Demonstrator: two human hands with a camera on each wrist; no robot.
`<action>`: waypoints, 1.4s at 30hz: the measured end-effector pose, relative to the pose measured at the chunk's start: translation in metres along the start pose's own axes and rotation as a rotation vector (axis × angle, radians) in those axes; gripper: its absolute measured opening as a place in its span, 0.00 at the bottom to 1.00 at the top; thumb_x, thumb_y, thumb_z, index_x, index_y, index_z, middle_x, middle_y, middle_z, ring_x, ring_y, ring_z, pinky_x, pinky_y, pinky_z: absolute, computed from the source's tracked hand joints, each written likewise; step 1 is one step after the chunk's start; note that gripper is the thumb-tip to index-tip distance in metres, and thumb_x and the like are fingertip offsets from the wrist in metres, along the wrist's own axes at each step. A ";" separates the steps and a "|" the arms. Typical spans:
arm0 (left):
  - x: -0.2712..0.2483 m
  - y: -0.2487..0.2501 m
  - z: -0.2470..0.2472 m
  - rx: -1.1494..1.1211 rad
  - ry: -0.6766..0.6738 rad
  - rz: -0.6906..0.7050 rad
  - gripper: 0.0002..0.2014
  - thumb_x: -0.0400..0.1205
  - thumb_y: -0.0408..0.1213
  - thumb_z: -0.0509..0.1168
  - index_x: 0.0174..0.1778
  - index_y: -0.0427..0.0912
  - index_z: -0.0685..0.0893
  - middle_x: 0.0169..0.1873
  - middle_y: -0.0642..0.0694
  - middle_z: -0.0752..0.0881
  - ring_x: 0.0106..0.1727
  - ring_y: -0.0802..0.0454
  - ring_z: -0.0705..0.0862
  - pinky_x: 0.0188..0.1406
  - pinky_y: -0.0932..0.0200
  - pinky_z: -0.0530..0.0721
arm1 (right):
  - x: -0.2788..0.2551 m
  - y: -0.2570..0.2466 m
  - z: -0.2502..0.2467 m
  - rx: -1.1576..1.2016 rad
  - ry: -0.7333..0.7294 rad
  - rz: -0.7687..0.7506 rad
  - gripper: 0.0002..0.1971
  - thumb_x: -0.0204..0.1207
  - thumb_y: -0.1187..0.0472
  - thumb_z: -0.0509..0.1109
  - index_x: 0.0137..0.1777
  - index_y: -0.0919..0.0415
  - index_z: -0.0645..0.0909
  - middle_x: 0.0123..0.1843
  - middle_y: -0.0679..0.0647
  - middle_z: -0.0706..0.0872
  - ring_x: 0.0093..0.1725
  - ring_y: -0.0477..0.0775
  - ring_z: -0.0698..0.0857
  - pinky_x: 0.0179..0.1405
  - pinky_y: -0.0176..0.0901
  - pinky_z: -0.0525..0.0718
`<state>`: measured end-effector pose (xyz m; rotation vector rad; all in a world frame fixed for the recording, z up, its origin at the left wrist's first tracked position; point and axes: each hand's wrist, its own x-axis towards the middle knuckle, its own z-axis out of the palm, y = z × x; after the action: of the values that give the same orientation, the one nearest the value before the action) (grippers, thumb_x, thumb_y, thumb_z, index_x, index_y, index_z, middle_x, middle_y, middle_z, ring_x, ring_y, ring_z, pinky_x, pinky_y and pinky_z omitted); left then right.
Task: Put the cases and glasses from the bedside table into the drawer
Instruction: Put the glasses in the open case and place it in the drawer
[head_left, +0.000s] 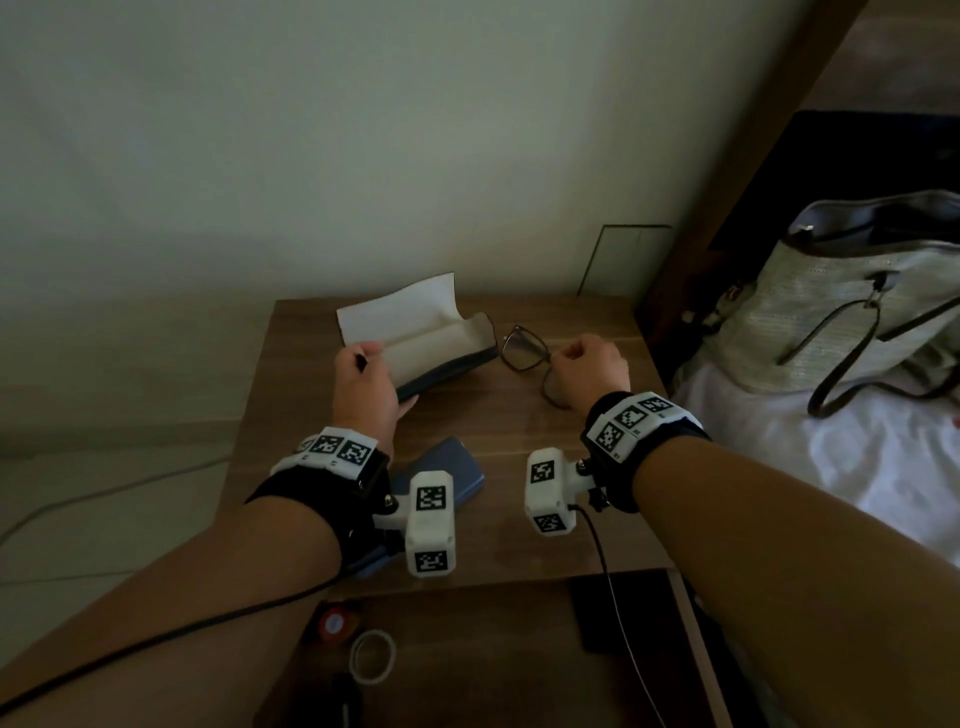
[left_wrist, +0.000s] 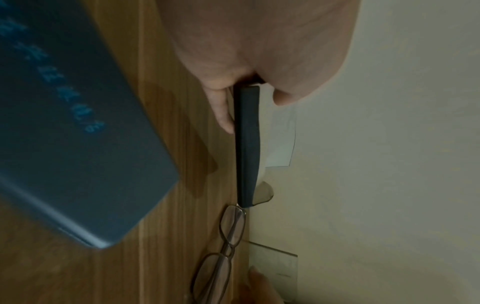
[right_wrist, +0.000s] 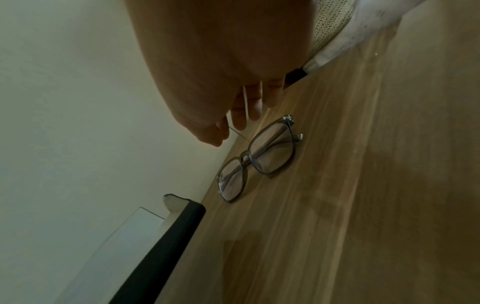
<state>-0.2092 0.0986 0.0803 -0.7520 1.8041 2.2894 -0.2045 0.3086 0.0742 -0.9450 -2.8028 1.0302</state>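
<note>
An open glasses case (head_left: 441, 348), dark outside and cream inside with its flap up, lies at the back of the wooden bedside table (head_left: 519, 431). My left hand (head_left: 374, 379) grips its near left end, thumb under and fingers over the edge (left_wrist: 246, 144). Folded brown-framed glasses (head_left: 522, 348) lie flat just right of the case. My right hand (head_left: 582, 364) hovers over their right lens with fingers curled; in the right wrist view the fingertips (right_wrist: 239, 121) hold nothing and the glasses (right_wrist: 259, 158) lie apart from them. A closed blue-grey case (head_left: 452, 467) lies under my left wrist.
The drawer (head_left: 493, 649) stands open below the table's front edge, holding a red round item (head_left: 332, 621), a white ring (head_left: 371, 657) and a dark flat object (head_left: 613, 613). A woven handbag (head_left: 831, 322) sits on the bed at right. The wall is close behind.
</note>
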 end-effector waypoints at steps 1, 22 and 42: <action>-0.001 0.000 0.002 0.012 -0.010 0.017 0.11 0.85 0.30 0.53 0.57 0.49 0.73 0.60 0.46 0.69 0.61 0.42 0.72 0.59 0.41 0.87 | 0.003 0.000 0.002 -0.017 -0.010 0.008 0.03 0.76 0.53 0.63 0.44 0.50 0.77 0.60 0.57 0.84 0.62 0.62 0.80 0.60 0.50 0.80; 0.007 -0.010 0.011 -0.131 -0.018 -0.091 0.12 0.82 0.49 0.60 0.60 0.55 0.77 0.56 0.46 0.72 0.55 0.44 0.76 0.43 0.46 0.89 | 0.020 0.008 0.027 -0.138 -0.128 0.041 0.14 0.78 0.56 0.63 0.59 0.63 0.80 0.58 0.58 0.83 0.59 0.62 0.81 0.58 0.50 0.81; -0.055 0.005 -0.004 -0.034 -0.056 -0.168 0.06 0.83 0.43 0.59 0.51 0.50 0.80 0.57 0.39 0.75 0.58 0.37 0.77 0.38 0.50 0.86 | -0.041 0.008 -0.061 0.227 0.087 -0.286 0.04 0.74 0.57 0.72 0.44 0.54 0.81 0.40 0.45 0.82 0.41 0.45 0.80 0.38 0.36 0.76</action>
<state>-0.1626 0.1045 0.1093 -0.8031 1.6167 2.2148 -0.1537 0.3268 0.1255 -0.5336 -2.5788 1.1969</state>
